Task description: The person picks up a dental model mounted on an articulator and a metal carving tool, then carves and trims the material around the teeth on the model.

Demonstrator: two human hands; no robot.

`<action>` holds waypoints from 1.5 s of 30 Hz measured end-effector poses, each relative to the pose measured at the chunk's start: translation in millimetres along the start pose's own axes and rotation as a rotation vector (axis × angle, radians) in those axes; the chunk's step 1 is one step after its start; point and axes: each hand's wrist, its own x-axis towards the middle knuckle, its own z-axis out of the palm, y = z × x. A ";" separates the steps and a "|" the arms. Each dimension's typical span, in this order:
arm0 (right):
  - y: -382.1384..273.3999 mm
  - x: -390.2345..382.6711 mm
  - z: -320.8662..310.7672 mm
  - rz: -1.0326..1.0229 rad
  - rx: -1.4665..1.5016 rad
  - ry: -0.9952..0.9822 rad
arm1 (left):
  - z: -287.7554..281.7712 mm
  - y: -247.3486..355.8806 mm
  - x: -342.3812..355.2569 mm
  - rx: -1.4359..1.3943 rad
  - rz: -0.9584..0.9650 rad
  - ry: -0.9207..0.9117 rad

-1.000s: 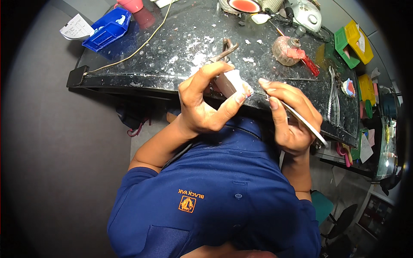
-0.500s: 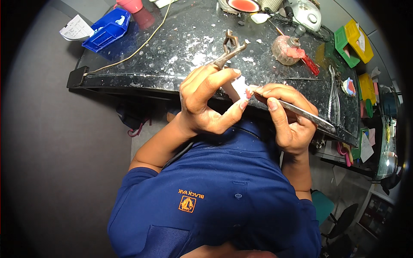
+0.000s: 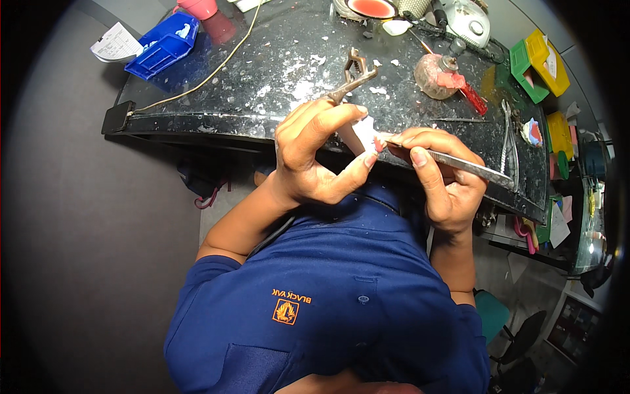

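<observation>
At the near edge of the desk (image 3: pixel 256 92), with the left hand (image 3: pixel 315 148) clamped on the white cast (image 3: pixel 359 133) and the right hand (image 3: pixel 453 190) clamped on a flat metal tool (image 3: pixel 472 169), could drop the cast past that edge through a loosened pinch. Could also nick the left thumb (image 3: pixel 353 173), close to the tool's line, through a slip, or chip the cast's small pink patch (image 3: pixel 378 145) through too hard a push. Posed with forearms (image 3: pixel 243 220) brought forward, cast spanned between left thumb and index finger (image 3: pixel 331 121), tool set pen-like, its tip touching or just beside the patch, impossible to tell which.
</observation>
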 end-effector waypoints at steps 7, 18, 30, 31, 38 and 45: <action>2.1 0.3 -1.4 -0.001 0.047 -0.005 | -0.1 1.0 -0.7 -0.051 -0.040 0.004; -0.5 0.8 -2.6 -0.023 0.131 0.011 | -5.0 15.3 0.0 -0.859 -0.641 -0.084; -14.8 1.0 7.1 -0.204 -0.050 -0.093 | -12.7 20.5 13.1 -0.785 -0.901 -0.361; -13.7 0.6 7.2 -0.206 -0.045 -0.099 | -13.0 20.4 13.1 -0.786 -0.906 -0.368; -17.9 2.4 7.5 -0.207 -0.108 -0.114 | -11.4 20.8 13.0 -0.787 -0.926 -0.358; -17.0 2.8 6.4 -0.192 -0.094 -0.132 | -11.3 20.0 12.3 -0.773 -0.911 -0.349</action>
